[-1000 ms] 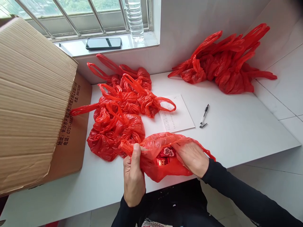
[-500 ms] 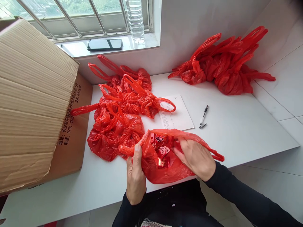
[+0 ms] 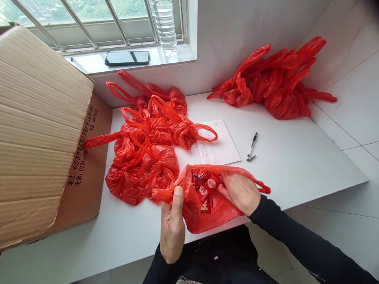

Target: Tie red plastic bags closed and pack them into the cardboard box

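Note:
An open red plastic bag (image 3: 220,211) hangs at the near edge of the white table (image 3: 296,157), with several red wrapped sweets (image 3: 205,185) showing inside. My left hand (image 3: 173,227) pinches the bag's left rim and handle. On the other side my right hand (image 3: 241,191) grips the right rim, its fingers curled into the opening beside the sweets.
Several knotted red bags (image 3: 148,146) lie just behind, another heap of red bags (image 3: 275,83) at the far right by the wall. A printed sheet (image 3: 219,144) and a pen (image 3: 252,146) lie between. A big cardboard box (image 3: 44,130) stands left. A phone (image 3: 126,57) and bottle (image 3: 164,23) sit on the sill.
The bag's mouth has been pulled wider, so the sweets inside now show. My hands have stayed on the rims and shifted slightly.

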The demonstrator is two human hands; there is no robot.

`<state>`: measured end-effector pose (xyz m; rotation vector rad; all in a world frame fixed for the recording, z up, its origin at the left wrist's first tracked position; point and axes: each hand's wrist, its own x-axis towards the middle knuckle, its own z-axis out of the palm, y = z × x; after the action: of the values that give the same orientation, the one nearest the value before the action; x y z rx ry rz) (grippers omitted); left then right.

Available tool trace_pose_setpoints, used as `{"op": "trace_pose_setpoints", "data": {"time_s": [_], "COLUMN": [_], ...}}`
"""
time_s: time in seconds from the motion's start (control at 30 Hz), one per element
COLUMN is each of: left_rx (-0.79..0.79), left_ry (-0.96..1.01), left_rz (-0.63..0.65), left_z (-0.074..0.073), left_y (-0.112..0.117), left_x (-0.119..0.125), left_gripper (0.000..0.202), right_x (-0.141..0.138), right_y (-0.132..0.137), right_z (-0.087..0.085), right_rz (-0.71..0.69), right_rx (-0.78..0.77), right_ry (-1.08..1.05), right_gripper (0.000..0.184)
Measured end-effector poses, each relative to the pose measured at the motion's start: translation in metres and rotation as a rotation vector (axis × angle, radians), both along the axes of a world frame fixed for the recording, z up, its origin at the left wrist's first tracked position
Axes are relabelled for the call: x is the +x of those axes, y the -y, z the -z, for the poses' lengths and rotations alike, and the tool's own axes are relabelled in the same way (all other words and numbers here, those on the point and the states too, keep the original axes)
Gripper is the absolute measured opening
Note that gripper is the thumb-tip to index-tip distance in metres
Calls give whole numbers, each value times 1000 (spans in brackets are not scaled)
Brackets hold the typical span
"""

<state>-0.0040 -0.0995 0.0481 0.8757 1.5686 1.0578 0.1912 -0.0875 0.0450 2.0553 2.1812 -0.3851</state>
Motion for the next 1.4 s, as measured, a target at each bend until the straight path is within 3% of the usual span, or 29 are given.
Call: {"op": "trace_pose_setpoints", "data": {"time_s": [0.13, 0.27, 0.33, 0.5, 0.6, 0.73, 0.97, 1.03, 1.2, 1.4], "left_rx": [4, 1, 8, 16, 14, 38, 15, 6, 36, 18], "left_ry": [-71, -22, -10, -37, -42, -46, -25, -39, -95, -39], "left_rz": [-11, -56, -65, -71, -68, -95, -132, -120, -64, -130], "left_z": [-1, 3, 2, -3, -3, 2, 10, 10, 6, 4], "left_y": [1, 2, 3, 5, 7, 8, 18, 20, 16, 16], "left_x": [-4, -5, -5, -2, -4, -11, -19, -18, -15, -15], "left_gripper": [37, 45, 49, 46, 44, 46, 47, 48, 49, 52], "right_x": [2, 2, -1, -13, -17, -12, 2, -3, -26, -11], "right_y": [16, 25, 20, -8, -16, -6, 16, 12, -8, -4], "right_z": [-19, -29, -25, -6, -3, 1, 27, 25, 3, -1], "right_rz": [109, -59, -109, -84, -93, -96, -228, -215, -235, -289], "right_rx": [86, 122, 84, 86, 105, 124, 135, 141, -30, 42], "right_ry": [-38, -283, -351, -172, -171, -247, -499, -490, -322, -502], "right_gripper": [23, 23, 26, 25, 23, 31, 50, 49, 26, 27]}}
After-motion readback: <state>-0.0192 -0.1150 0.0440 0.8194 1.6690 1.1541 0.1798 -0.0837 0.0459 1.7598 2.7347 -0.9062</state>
